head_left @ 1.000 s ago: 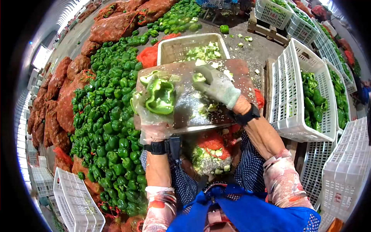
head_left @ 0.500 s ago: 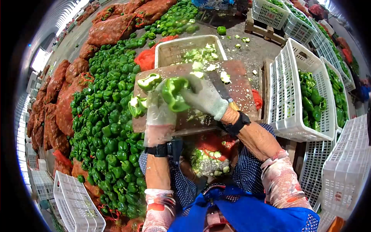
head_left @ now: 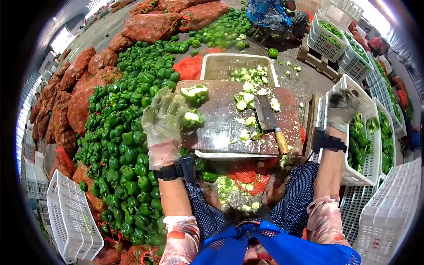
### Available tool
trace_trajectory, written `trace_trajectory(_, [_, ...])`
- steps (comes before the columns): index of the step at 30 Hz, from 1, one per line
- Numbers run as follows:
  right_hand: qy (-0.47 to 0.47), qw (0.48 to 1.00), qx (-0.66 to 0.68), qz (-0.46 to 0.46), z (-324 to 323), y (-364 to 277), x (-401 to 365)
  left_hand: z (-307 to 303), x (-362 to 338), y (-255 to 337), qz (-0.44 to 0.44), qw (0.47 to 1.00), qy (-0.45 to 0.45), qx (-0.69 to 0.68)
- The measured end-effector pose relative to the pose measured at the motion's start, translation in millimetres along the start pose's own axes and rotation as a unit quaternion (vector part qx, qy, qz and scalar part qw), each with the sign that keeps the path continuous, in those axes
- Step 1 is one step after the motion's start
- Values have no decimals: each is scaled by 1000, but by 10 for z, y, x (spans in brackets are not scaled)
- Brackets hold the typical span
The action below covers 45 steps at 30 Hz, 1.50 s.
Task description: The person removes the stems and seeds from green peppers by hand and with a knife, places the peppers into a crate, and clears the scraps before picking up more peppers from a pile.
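My left hand (head_left: 163, 117), in a thin pale glove, is held with its fingers stretched out at the left edge of the cutting board (head_left: 216, 126). Close by its fingers are a cut green pepper half (head_left: 194, 93) and another cut pepper piece (head_left: 193, 118). Over the near rim of a white crate (head_left: 329, 132) at the right is my gloved right hand (head_left: 342, 108), fingers apart with nothing in them. A pepper piece (head_left: 372, 125) shows blurred above the crate's green peppers (head_left: 360, 141). The knife (head_left: 266, 115) with a wooden handle lies on the board among pepper cores (head_left: 245, 101) and seeds.
A heap of green peppers (head_left: 128, 145) fills the left side, with red mesh sacks (head_left: 84, 104) behind it. Beyond the board stands a white tub (head_left: 207, 66) holding trimmings. More crates (head_left: 327, 42) line the right. Another person (head_left: 271, 15) sits at the back.
The green pepper has left my hands. My right hand has swung right from the board to the crate, while my left moved slightly left and spread open. The view has shifted.
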State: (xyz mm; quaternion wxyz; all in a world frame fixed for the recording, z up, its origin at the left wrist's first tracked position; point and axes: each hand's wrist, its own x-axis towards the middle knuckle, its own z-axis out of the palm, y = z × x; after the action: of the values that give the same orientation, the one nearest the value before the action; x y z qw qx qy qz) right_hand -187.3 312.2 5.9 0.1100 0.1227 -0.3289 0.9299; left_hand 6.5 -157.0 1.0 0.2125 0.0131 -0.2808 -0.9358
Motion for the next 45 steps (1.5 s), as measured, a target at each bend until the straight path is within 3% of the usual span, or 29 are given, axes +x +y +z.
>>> trace_trajectory(1, [-33,997,-70,10,233,196,-64,-39,0,25,5,1000,-19,-23])
trace_trajectory(2, [-28,974,-225,21,574,532,-148,-58,4,32,19,1000,-7,-4])
trace_trajectory(3, [-167,881,-441,36,1018,815,-364,-66,11,43,35,999,3,14])
trace_trajectory(5, [-254,721,-634,119,1615,1427,-591,-58,30,127,30,999,-9,7])
trace_trajectory(6, [-344,690,-629,102,1692,1829,-582,-83,25,160,33,999,-22,8])
trace_trajectory(7, [-379,634,-659,141,1917,2030,-644,-107,35,180,35,999,-34,8])
trace_trajectory(9, [-482,525,-698,67,2169,2531,-671,-56,22,206,23,998,32,40])
trace_trajectory(11, [-530,495,-688,18,2199,2937,-725,-32,29,187,21,997,9,69])
trace_trajectory(12, [-540,428,-722,62,2254,3028,-750,-81,52,197,13,998,2,56])
trace_trajectory(13, [-536,425,-729,-2,2179,3198,-750,-93,79,203,10,998,3,55])
trace_trajectory(15, [-538,428,-726,-17,2051,3272,-705,-51,111,194,1,999,4,45])
trace_trajectory(21, [-444,451,-768,99,1897,2742,-782,-50,175,91,-34,998,35,42])
trace_trajectory(24, [-253,636,-697,212,1437,2508,-795,-88,208,-66,-34,997,42,62])
trace_trajectory(25, [-184,702,-607,325,1003,2693,-661,-88,221,-118,-30,995,47,78])
trace_trajectory(27, [-105,828,-357,420,1179,2231,-802,-30,206,-277,-41,993,8,109])
trace_trajectory(28, [-98,857,-286,417,1252,2106,-906,-156,261,-468,23,969,-31,244])
trace_trajectory(31, [-229,830,-406,307,1658,1745,-1148,331,64,-594,-150,956,-21,253])
trace_trajectory(32, [-278,820,-428,259,1646,1783,-1210,304,55,-711,-129,954,-20,271])
trace_trajectory(33, [-303,811,-487,118,1634,1891,-1298,374,27,-776,-109,951,-17,290])
trace_trajectory(34, [-324,803,-480,139,1555,1871,-1305,567,-23,-665,-164,961,24,222])
trace_trajectory(36, [-330,796,-483,154,1501,1777,-1344,348,21,-840,-52,946,-36,317])
trace_trajectory(38, [-334,804,-467,158,1520,1665,-1324,345,23,-890,-51,937,-69,339])
trace_trajectory(42, [-329,831,-430,131,1567,1466,-1312,479,22,-925,-120,979,-125,108])
trace_trajectory(45, [-298,880,-351,120,1518,1515,-1379,426,-7,-1035,-32,947,-135,288])
